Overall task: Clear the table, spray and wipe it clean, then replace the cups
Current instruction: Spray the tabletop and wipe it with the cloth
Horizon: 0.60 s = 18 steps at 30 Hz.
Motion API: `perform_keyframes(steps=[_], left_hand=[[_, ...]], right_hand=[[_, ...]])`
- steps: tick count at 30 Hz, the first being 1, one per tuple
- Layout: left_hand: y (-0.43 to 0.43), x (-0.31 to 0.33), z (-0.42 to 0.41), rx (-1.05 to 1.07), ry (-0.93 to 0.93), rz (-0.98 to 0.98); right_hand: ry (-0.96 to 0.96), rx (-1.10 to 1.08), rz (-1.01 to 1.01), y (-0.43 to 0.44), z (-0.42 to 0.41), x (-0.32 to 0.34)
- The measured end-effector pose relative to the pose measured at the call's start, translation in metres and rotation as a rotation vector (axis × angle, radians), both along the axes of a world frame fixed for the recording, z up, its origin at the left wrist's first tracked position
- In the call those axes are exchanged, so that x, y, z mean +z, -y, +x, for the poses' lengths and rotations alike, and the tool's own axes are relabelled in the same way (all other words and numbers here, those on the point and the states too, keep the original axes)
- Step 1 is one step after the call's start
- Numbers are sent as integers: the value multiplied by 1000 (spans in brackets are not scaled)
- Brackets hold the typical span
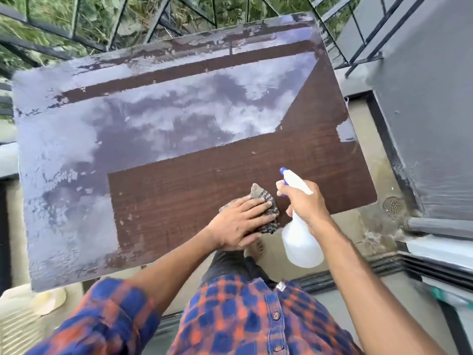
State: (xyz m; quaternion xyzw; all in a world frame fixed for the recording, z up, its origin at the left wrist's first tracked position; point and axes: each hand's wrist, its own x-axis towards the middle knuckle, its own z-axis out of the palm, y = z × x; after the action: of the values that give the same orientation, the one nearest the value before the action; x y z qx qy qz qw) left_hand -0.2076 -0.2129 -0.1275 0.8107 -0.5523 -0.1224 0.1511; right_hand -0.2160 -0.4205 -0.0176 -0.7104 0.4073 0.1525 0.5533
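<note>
A glossy brown wooden table (179, 155) fills the head view, its wet surface mirroring the sky. Near its front edge my left hand (240, 224) presses flat, fingers straight, on a striped grey cloth (266, 201). Just to the right, my right hand (304, 201) grips the neck of a white spray bottle (302, 242) with a blue nozzle, one finger on the trigger. The nozzle points up and to the left over the table. No cups are in sight.
A black metal railing (76, 37) runs behind the table with greenery beyond. A grey wall (422, 111) and a floor drain (393, 206) lie to the right. A cream plastic chair (28, 311) stands at the lower left.
</note>
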Motion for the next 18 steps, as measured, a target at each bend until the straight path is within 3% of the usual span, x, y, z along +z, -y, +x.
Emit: perform_keyframes(steps=[13, 18], left_hand=[[36, 4, 242, 254, 48, -14], [26, 4, 339, 514, 57, 6]], right_hand=[[-15, -16, -30, -7, 105, 0], [15, 24, 6, -14, 144, 1]])
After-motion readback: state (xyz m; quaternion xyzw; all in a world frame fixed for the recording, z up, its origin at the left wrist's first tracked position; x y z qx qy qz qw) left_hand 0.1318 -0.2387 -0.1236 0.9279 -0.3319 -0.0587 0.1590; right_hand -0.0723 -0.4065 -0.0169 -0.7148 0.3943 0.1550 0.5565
